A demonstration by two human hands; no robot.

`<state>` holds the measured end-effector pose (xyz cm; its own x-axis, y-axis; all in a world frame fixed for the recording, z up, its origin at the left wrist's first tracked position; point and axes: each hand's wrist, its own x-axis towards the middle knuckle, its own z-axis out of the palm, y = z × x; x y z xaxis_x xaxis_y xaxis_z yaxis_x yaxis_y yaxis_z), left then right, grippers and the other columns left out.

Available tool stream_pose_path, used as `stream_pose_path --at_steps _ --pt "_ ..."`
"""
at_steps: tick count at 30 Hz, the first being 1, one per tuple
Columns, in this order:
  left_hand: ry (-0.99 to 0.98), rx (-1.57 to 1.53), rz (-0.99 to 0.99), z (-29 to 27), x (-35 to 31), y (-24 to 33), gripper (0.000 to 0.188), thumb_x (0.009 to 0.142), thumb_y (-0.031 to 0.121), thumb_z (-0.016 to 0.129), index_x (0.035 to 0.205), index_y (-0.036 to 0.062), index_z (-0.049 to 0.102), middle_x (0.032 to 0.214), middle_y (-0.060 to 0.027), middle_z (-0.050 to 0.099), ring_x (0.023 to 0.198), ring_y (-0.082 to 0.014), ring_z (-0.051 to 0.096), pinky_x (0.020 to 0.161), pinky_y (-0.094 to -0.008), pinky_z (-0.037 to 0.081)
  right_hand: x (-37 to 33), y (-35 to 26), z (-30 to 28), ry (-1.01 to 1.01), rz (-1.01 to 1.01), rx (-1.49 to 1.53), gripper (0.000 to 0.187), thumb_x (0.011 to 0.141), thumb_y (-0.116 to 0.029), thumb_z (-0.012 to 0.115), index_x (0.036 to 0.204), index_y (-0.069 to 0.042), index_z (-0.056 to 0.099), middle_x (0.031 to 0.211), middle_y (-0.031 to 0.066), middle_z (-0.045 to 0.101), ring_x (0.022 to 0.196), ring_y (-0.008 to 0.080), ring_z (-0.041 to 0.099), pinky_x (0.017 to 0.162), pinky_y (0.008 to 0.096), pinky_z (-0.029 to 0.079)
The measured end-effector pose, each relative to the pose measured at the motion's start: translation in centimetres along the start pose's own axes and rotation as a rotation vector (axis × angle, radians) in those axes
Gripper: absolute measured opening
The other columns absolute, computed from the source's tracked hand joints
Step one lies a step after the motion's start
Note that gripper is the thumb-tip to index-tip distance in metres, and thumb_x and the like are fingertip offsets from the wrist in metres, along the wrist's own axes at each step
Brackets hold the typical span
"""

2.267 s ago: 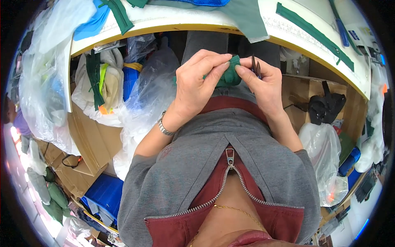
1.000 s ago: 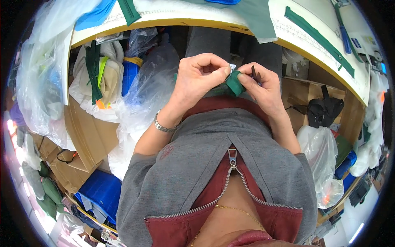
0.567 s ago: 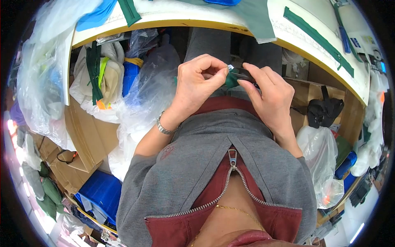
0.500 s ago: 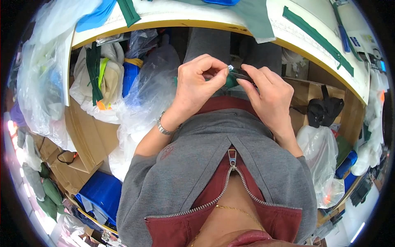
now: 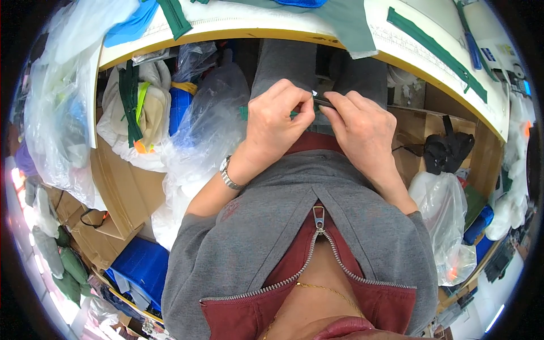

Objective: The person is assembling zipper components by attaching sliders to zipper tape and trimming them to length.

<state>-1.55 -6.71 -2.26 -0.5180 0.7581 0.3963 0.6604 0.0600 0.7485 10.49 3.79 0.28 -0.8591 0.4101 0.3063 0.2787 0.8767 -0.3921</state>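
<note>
Above my lap, my left hand (image 5: pixel 279 120) is closed in a pinch on a piece of green cloth (image 5: pixel 244 112), most of which the fingers hide. A tiny white bit (image 5: pixel 314 93) shows at its fingertips. My right hand (image 5: pixel 364 129) is closed around a slim dark tool (image 5: pixel 323 102), whose kind I cannot make out. The tool's tip points left and meets the left fingertips, close by the white bit. Both hands are near each other, just short of the table edge.
A white table (image 5: pixel 238 20) with a yellow edge curves across the far side, bearing green zipper strips (image 5: pixel 436 54) and grey cloth (image 5: pixel 345 25). Plastic bags (image 5: pixel 207 107) and a cardboard box (image 5: pixel 124 187) stand at left. A black pouch (image 5: pixel 447 150) and a clear bag (image 5: pixel 439 209) are at right.
My right hand has shifted left and slightly nearer to me, bringing the dark tool against the left fingertips. Less green cloth shows between the hands.
</note>
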Motion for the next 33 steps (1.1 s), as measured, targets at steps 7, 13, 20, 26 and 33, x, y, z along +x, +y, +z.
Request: stream_pose_path --at_steps 7,13,20,26,33 --pt "-0.070 -0.337 -0.221 -0.3 -0.4 -0.8 0.004 0.071 -0.003 0.063 0.073 -0.0021 0.060 0.067 -0.0042 0.057 0.059 -0.0080 0.055 0.051 -0.0214 0.045 -0.3 2.0 1.6 -0.155 0.116 0.367 0.013 0.074 -0.016 0.063 0.080 -0.005 0.063 0.071 0.0082 0.060 0.061 0.0247 0.060 0.054 0.0318 0.046" --pt "-0.100 -0.851 -0.566 -0.6 -0.9 -1.7 0.002 0.078 0.000 0.060 0.078 -0.0022 0.060 0.075 -0.0019 0.059 0.065 -0.0056 0.055 0.058 -0.0185 0.045 -0.2 2.4 1.8 -0.138 0.304 0.760 0.018 0.075 -0.016 0.064 0.086 -0.001 0.064 0.074 0.0072 0.063 0.064 0.0135 0.057 0.057 0.0255 0.044" --pt "-0.146 -0.522 -0.322 -0.4 -0.5 -1.3 0.006 0.078 0.002 0.061 0.080 -0.0020 0.057 0.076 -0.0026 0.057 0.068 -0.0074 0.053 0.061 -0.0200 0.043 -0.2 2.7 2.9 -0.253 0.316 0.929 0.016 0.072 -0.011 0.068 0.079 0.002 0.061 0.067 0.0036 0.059 0.059 0.0076 0.050 0.055 0.0233 0.040" --pt "-0.184 -0.240 -0.209 -0.4 0.0 -0.7 0.007 0.078 0.004 0.060 0.080 -0.0013 0.058 0.075 -0.0052 0.056 0.069 -0.0098 0.055 0.063 -0.0219 0.044 0.3 2.0 1.8 -0.275 0.301 0.830 0.014 0.073 -0.008 0.065 0.080 0.003 0.059 0.067 0.0085 0.059 0.062 0.0108 0.055 0.056 0.0251 0.042" --pt "-0.075 -0.367 -0.279 -0.3 0.0 -0.9 0.006 0.079 0.004 0.059 0.082 -0.0011 0.060 0.073 -0.0064 0.059 0.064 -0.0149 0.057 0.057 -0.0241 0.044 0.8 1.5 1.2 -0.162 0.131 0.668 0.012 0.075 -0.008 0.063 0.079 0.002 0.057 0.067 0.0098 0.058 0.061 0.0110 0.055 0.055 0.0258 0.042"
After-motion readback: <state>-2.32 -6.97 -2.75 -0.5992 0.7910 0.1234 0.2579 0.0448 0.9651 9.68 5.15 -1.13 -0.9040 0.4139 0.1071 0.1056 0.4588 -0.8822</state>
